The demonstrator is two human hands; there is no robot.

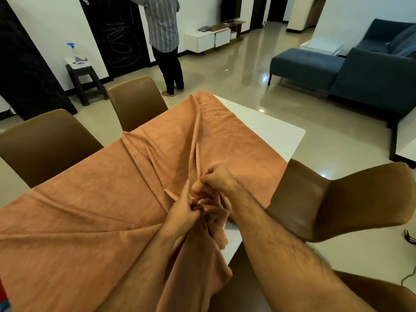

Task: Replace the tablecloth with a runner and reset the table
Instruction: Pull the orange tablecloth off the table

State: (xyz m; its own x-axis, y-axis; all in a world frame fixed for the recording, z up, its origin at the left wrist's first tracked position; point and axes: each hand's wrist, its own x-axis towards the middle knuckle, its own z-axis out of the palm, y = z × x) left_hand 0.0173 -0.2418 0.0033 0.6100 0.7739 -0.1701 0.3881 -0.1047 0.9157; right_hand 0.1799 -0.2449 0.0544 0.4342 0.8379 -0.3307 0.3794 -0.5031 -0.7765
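Note:
An orange tablecloth [85, 206] lies rumpled over a white table [265, 129], whose far right corner and a strip of the near right edge are bare. My left hand [186, 210] grips a gathered bunch of the cloth near the table's right side. Just beyond it, my right hand [217, 177] clutches the same bunch, fingers curled into the folds. Creases fan out from the two hands across the cloth. No runner shows in the head view.
Brown chairs stand at the left [45, 140], far left [137, 100] and right [337, 199] of the table. A person [165, 41] stands beyond it. A stool with a spray bottle [75, 52] is by the wall; a blue sofa [360, 66] at far right.

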